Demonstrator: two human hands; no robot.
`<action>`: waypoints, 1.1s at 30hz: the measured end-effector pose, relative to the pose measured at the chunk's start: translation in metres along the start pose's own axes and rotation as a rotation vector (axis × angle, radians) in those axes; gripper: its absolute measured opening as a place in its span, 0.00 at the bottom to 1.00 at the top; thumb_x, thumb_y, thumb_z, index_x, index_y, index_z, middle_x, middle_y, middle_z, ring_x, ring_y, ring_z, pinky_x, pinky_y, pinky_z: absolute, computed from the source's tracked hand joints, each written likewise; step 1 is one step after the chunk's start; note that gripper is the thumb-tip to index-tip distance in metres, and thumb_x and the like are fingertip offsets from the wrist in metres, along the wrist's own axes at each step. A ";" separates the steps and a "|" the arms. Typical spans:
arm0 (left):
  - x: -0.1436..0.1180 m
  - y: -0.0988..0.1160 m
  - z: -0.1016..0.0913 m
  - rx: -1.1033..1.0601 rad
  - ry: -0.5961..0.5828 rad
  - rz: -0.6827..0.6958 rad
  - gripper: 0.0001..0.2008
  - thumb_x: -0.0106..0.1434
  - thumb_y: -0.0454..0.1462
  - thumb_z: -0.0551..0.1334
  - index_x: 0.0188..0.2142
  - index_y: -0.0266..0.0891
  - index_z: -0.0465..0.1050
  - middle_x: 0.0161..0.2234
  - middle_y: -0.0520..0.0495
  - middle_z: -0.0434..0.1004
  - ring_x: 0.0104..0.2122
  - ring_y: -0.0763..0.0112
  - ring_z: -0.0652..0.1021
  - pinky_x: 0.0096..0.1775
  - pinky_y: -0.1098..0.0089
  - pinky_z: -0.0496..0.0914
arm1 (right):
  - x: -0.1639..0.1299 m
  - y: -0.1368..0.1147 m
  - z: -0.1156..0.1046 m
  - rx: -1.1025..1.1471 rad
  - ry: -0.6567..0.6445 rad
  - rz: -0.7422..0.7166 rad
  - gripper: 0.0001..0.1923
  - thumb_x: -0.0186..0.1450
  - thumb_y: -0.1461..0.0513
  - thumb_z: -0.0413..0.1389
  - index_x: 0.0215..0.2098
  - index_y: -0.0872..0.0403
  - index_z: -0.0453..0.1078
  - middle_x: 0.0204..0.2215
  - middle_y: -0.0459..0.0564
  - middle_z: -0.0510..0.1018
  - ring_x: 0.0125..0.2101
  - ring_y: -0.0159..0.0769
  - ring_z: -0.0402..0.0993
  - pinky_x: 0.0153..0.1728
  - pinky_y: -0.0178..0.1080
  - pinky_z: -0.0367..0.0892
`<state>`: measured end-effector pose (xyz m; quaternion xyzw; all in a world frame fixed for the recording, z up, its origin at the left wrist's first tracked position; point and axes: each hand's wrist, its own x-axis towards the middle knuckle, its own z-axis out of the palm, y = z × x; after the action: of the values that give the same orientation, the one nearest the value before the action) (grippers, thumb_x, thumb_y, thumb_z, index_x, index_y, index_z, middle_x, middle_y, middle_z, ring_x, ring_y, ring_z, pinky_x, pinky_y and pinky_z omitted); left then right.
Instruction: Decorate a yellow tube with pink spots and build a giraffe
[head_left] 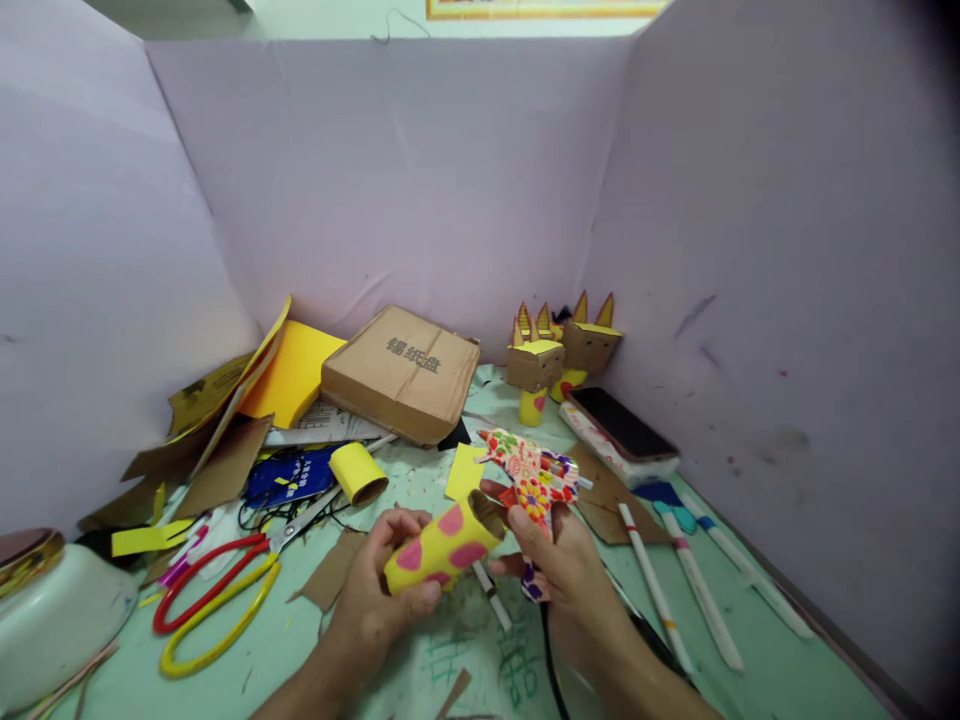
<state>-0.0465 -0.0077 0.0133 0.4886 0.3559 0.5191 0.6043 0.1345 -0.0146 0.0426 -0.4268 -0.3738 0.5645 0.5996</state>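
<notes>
- I see my left hand closed around a yellow tube with pink spots; it lies tilted, the open end pointing up and to the right, low in the middle of the view above the worktop.
- My right hand grips a glue gun covered in flower pattern; its nozzle end points left and away, and its body sits just beside the open end of the tube. I cannot tell if they touch.
- A dark cable runs down from the gun between my forearms.
- To the left on the worktop lie scissors with red and yellow handles, and behind them a second yellow roll, lying on its side.
- Further back there is a flat brown cardboard box with printed characters, next to yellow sheets and cardboard scraps.
- At the back right corner stand two small cardboard figures with pointed yellow ears, on yellow bases.
- Near them, on the right, a phone with a dark screen rests on a white pad.
- Several white glue sticks lie to the right of my right hand, apart from it.
- A white bowl is at the left edge.
</notes>
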 end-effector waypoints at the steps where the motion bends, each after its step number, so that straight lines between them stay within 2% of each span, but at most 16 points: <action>1: -0.001 -0.002 0.002 0.044 -0.014 0.036 0.21 0.47 0.38 0.72 0.36 0.41 0.63 0.41 0.49 0.70 0.37 0.68 0.73 0.35 0.72 0.67 | 0.001 0.002 0.001 -0.021 0.002 0.004 0.29 0.54 0.48 0.62 0.47 0.57 0.68 0.43 0.58 0.77 0.38 0.44 0.76 0.23 0.36 0.72; 3: -0.004 -0.003 0.005 0.088 -0.075 0.054 0.19 0.51 0.40 0.70 0.36 0.42 0.62 0.43 0.49 0.69 0.40 0.67 0.73 0.39 0.71 0.67 | 0.003 0.005 0.000 -0.058 0.010 0.007 0.29 0.54 0.48 0.62 0.46 0.58 0.68 0.40 0.58 0.78 0.34 0.44 0.78 0.21 0.35 0.70; 7: -0.004 -0.001 0.006 0.014 -0.231 -0.075 0.15 0.59 0.46 0.63 0.39 0.44 0.60 0.43 0.48 0.70 0.41 0.66 0.73 0.41 0.68 0.66 | 0.008 0.004 -0.007 -0.074 -0.002 -0.036 0.27 0.55 0.49 0.62 0.45 0.58 0.70 0.40 0.57 0.78 0.31 0.41 0.78 0.20 0.35 0.70; 9: -0.002 0.000 0.005 0.021 -0.275 -0.098 0.17 0.58 0.48 0.64 0.40 0.44 0.60 0.41 0.48 0.71 0.39 0.66 0.73 0.39 0.68 0.66 | 0.007 0.003 -0.006 -0.081 -0.033 -0.055 0.27 0.55 0.49 0.62 0.45 0.59 0.70 0.40 0.57 0.78 0.29 0.39 0.77 0.20 0.35 0.71; 13: 0.003 0.003 0.004 0.159 -0.394 -0.106 0.31 0.49 0.47 0.70 0.49 0.42 0.62 0.44 0.44 0.72 0.43 0.60 0.73 0.46 0.64 0.65 | 0.001 0.003 -0.001 -0.102 -0.138 -0.060 0.26 0.56 0.49 0.61 0.46 0.59 0.71 0.38 0.56 0.78 0.28 0.37 0.75 0.19 0.34 0.70; 15: 0.005 0.007 0.004 0.241 -0.418 -0.099 0.31 0.50 0.45 0.70 0.51 0.41 0.64 0.43 0.45 0.73 0.42 0.59 0.73 0.45 0.63 0.66 | 0.000 0.000 -0.003 -0.076 -0.189 -0.046 0.26 0.57 0.48 0.60 0.46 0.57 0.71 0.39 0.56 0.78 0.27 0.35 0.74 0.19 0.34 0.68; 16: 0.006 0.009 0.003 0.298 -0.404 -0.085 0.29 0.49 0.42 0.69 0.50 0.41 0.65 0.42 0.45 0.73 0.41 0.59 0.73 0.43 0.64 0.66 | -0.001 -0.003 -0.006 -0.063 -0.185 -0.046 0.25 0.58 0.47 0.59 0.45 0.56 0.71 0.39 0.55 0.78 0.25 0.33 0.73 0.18 0.33 0.67; 18: 0.009 0.015 0.001 0.434 -0.286 -0.033 0.24 0.48 0.36 0.69 0.46 0.41 0.70 0.39 0.48 0.75 0.39 0.60 0.73 0.41 0.66 0.67 | 0.000 -0.012 -0.018 -0.075 -0.103 -0.076 0.22 0.58 0.47 0.59 0.41 0.54 0.72 0.36 0.53 0.78 0.18 0.28 0.68 0.16 0.32 0.63; 20: 0.012 0.023 -0.001 0.539 -0.102 0.018 0.18 0.46 0.31 0.68 0.39 0.41 0.72 0.34 0.50 0.75 0.35 0.62 0.73 0.38 0.67 0.67 | 0.003 -0.021 -0.031 -0.153 0.056 -0.170 0.18 0.57 0.48 0.61 0.35 0.54 0.72 0.27 0.49 0.77 0.14 0.25 0.60 0.14 0.31 0.58; 22: 0.015 0.028 -0.003 0.534 -0.023 0.020 0.16 0.44 0.29 0.67 0.35 0.41 0.73 0.30 0.52 0.74 0.32 0.62 0.73 0.35 0.68 0.67 | 0.008 -0.026 -0.039 -0.245 0.178 -0.241 0.18 0.57 0.48 0.60 0.33 0.55 0.73 0.18 0.45 0.71 0.13 0.27 0.57 0.13 0.32 0.54; 24: 0.017 0.029 -0.005 0.478 0.006 0.047 0.16 0.44 0.30 0.68 0.35 0.41 0.72 0.30 0.51 0.74 0.32 0.62 0.73 0.34 0.67 0.68 | 0.011 -0.023 -0.039 -0.311 0.164 -0.207 0.21 0.56 0.47 0.60 0.35 0.55 0.73 0.14 0.42 0.66 0.13 0.27 0.55 0.12 0.32 0.52; 27: 0.017 0.023 -0.006 0.433 0.043 0.082 0.17 0.45 0.32 0.69 0.36 0.41 0.71 0.31 0.50 0.74 0.32 0.62 0.73 0.35 0.67 0.68 | 0.009 -0.013 -0.031 -0.335 0.075 -0.141 0.24 0.55 0.45 0.59 0.36 0.56 0.73 0.13 0.41 0.64 0.12 0.26 0.53 0.12 0.31 0.48; 30: 0.013 0.020 -0.005 0.432 0.074 0.082 0.18 0.44 0.31 0.69 0.36 0.40 0.71 0.31 0.50 0.75 0.33 0.62 0.74 0.36 0.66 0.68 | 0.006 -0.008 -0.029 -0.319 0.037 -0.101 0.23 0.55 0.44 0.59 0.31 0.56 0.73 0.14 0.42 0.64 0.12 0.24 0.51 0.12 0.31 0.47; 33: 0.010 0.021 -0.004 0.392 0.110 0.059 0.17 0.44 0.31 0.69 0.34 0.40 0.70 0.31 0.50 0.75 0.32 0.62 0.74 0.35 0.66 0.67 | 0.007 -0.011 -0.036 -0.265 0.046 -0.057 0.22 0.55 0.45 0.60 0.26 0.56 0.71 0.14 0.43 0.66 0.12 0.24 0.53 0.12 0.31 0.47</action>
<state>-0.0536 0.0029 0.0332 0.5782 0.4680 0.4832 0.4617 0.1725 -0.0109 0.0402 -0.5043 -0.4430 0.4829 0.5623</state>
